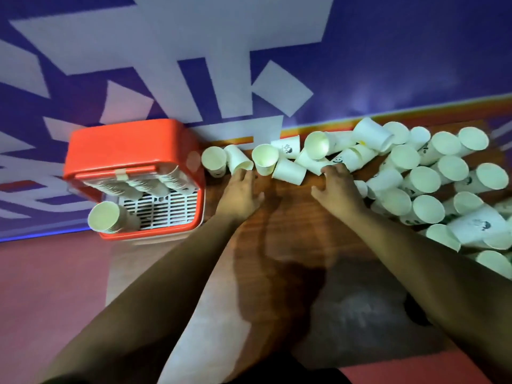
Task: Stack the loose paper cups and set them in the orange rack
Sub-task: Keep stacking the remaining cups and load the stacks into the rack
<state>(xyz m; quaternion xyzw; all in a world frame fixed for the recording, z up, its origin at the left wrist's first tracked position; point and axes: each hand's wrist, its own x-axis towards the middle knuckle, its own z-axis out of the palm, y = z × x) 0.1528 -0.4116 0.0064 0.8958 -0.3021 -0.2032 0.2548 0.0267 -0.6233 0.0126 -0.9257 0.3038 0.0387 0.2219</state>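
Note:
Several loose white paper cups (424, 178) lie in a heap across the right and back of the wooden table (291, 231). The orange rack (133, 146) stands at the table's left end, with several stacks of cups (155, 185) leaning inside it and one stack (106, 218) poking out at its front left corner. My left hand (241, 194) reaches to a tipped cup (238, 162) in the back row, fingertips at its rim. My right hand (338, 187) lies with spread fingers on cups (315, 163) at the heap's near edge. Neither hand grips a cup.
A purple wall with large white shapes (221, 51) rises right behind the table and rack. The floor (50, 286) at the lower left is reddish. Bare wood lies between my forearms and toward the near edge.

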